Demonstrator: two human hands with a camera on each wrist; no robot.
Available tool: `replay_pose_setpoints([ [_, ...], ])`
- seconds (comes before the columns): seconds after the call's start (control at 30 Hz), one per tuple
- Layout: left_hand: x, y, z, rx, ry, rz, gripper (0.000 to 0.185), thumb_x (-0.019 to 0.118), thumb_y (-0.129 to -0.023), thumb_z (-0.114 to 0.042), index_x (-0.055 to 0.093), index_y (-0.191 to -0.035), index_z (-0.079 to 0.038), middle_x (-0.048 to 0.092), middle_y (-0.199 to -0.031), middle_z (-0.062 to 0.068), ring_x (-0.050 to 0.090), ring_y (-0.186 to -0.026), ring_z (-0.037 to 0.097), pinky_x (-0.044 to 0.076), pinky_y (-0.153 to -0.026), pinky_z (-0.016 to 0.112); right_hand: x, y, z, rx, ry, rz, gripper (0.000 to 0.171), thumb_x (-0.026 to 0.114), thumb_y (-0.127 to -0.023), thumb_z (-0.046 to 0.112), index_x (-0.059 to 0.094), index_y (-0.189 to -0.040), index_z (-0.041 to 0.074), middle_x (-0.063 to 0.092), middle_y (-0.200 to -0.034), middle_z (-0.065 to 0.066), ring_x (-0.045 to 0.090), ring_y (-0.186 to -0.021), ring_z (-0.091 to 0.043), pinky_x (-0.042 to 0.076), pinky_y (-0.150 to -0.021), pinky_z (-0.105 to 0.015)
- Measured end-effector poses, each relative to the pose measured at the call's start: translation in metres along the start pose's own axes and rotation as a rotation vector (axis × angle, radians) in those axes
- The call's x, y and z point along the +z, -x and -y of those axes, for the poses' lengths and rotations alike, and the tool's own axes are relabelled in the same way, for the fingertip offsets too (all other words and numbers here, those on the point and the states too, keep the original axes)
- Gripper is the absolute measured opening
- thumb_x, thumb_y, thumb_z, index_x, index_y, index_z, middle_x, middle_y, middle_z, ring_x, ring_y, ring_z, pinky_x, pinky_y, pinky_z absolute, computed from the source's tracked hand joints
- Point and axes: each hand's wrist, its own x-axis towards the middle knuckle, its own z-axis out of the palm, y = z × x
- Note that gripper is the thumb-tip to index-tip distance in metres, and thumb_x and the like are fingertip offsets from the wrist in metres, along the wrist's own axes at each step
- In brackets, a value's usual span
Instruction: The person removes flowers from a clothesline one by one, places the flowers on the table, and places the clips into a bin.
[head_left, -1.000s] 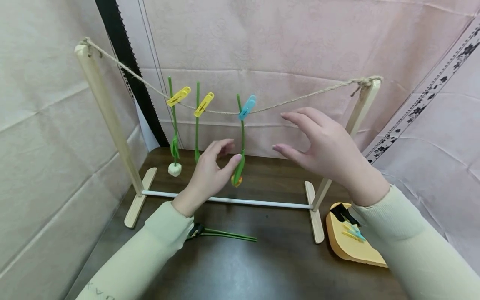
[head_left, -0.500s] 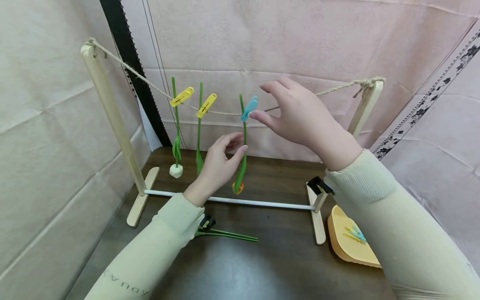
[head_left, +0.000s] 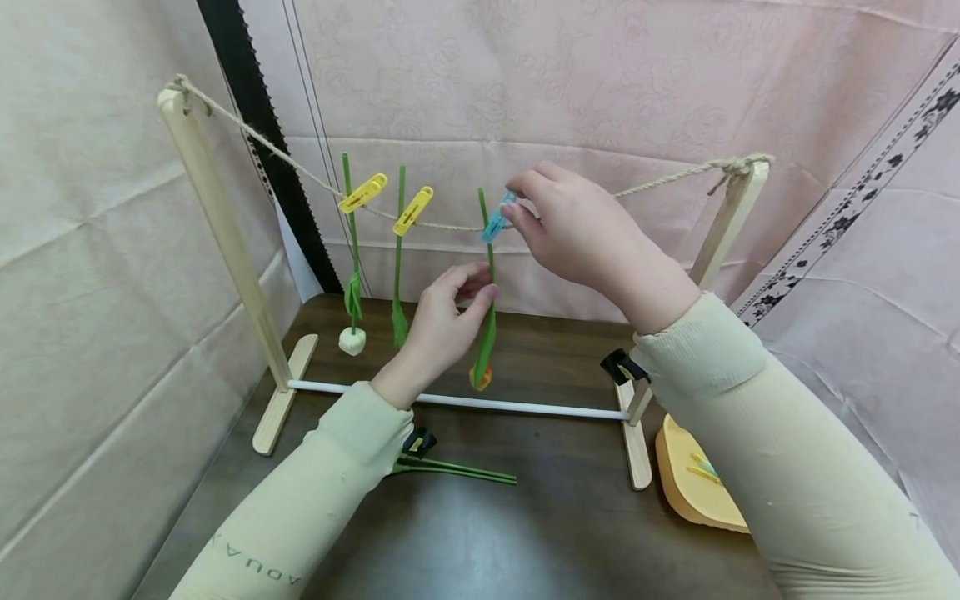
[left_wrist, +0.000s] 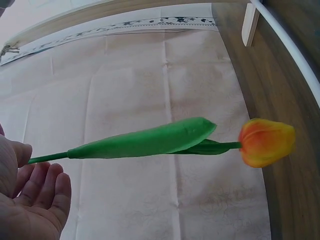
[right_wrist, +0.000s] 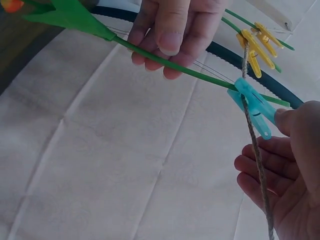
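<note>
An orange tulip [head_left: 481,379] hangs head down from the rope [head_left: 660,179], clipped on by a blue peg [head_left: 495,223]. My left hand [head_left: 483,287] holds its green stem [head_left: 489,258] between thumb and fingers, about halfway down. My right hand [head_left: 513,204] pinches the tail of the blue peg at the rope. The left wrist view shows the tulip's head [left_wrist: 265,142] and leaf [left_wrist: 145,142] beyond my fingers [left_wrist: 47,192]. In the right wrist view, the blue peg [right_wrist: 252,105] sits on the rope [right_wrist: 257,165], my right thumb [right_wrist: 295,122] against its end.
Two more flowers hang to the left from yellow pegs [head_left: 362,192] [head_left: 412,209]; one has a white head [head_left: 351,340]. The wooden rack [head_left: 217,233] stands on a dark table [head_left: 525,533]. Loose green stems [head_left: 457,471] lie near my left sleeve. An orange tray [head_left: 693,500] holds spare pegs.
My right hand rose from mid-air to the rope and closed on the blue peg. My left hand slid a little higher up the tulip stem.
</note>
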Motion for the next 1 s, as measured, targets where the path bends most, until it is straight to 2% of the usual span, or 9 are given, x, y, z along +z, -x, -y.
replay_pose_setpoints([
  [0.17, 0.0024, -0.0009, -0.0026, -0.006, 0.0, -0.008, 0.021, 0.06, -0.097, -0.016, 0.064, -0.115, -0.004, 0.064, -0.103, 0.003, 0.06, -0.093, 0.012, 0.052, -0.08, 0.027, 0.0025, 0.0005, 0.0005, -0.013, -0.024, -0.015, 0.024, 0.055, -0.1, 0.02, 0.062, -0.112, 0.0, 0.06, -0.098, -0.01, 0.058, -0.087, -0.024, 0.048, -0.079, -0.037],
  [0.33, 0.0041, -0.0014, -0.0046, -0.004, 0.003, -0.029, 0.018, 0.061, -0.097, -0.014, 0.064, -0.111, -0.004, 0.064, -0.099, 0.003, 0.06, -0.09, 0.013, 0.052, -0.077, 0.028, 0.003, 0.0004, 0.0024, -0.027, -0.113, -0.024, 0.022, 0.058, -0.098, 0.015, 0.062, -0.112, -0.001, 0.062, -0.1, -0.01, 0.061, -0.092, -0.022, 0.049, -0.081, -0.035],
  [0.53, 0.0064, -0.0024, -0.007, -0.015, 0.082, -0.057, 0.015, 0.063, -0.095, -0.012, 0.064, -0.107, -0.003, 0.065, -0.099, 0.005, 0.062, -0.091, 0.015, 0.053, -0.077, 0.03, 0.0019, 0.0019, 0.0064, -0.009, -0.213, -0.027, 0.02, 0.06, -0.097, 0.013, 0.062, -0.111, -0.001, 0.062, -0.1, -0.008, 0.062, -0.095, -0.016, 0.049, -0.085, -0.03],
  [0.7, 0.0075, -0.0029, -0.0092, -0.03, 0.13, -0.069, 0.014, 0.063, -0.095, -0.012, 0.063, -0.105, -0.002, 0.064, -0.097, 0.006, 0.061, -0.089, 0.016, 0.053, -0.076, 0.03, 0.0013, 0.0033, 0.0081, 0.011, -0.239, -0.016, 0.018, 0.06, -0.097, 0.014, 0.062, -0.11, 0.001, 0.062, -0.098, -0.006, 0.06, -0.093, -0.014, 0.049, -0.085, -0.03],
  [1.0, 0.0067, -0.0023, -0.0084, -0.044, 0.112, -0.074, 0.014, 0.063, -0.095, -0.011, 0.062, -0.106, -0.002, 0.064, -0.098, 0.007, 0.061, -0.089, 0.015, 0.054, -0.076, 0.031, 0.0036, 0.0059, 0.0074, -0.024, -0.245, -0.055, 0.011, 0.06, -0.097, 0.011, 0.061, -0.102, 0.002, 0.061, -0.094, -0.006, 0.057, -0.087, -0.016, 0.047, -0.081, -0.031],
])
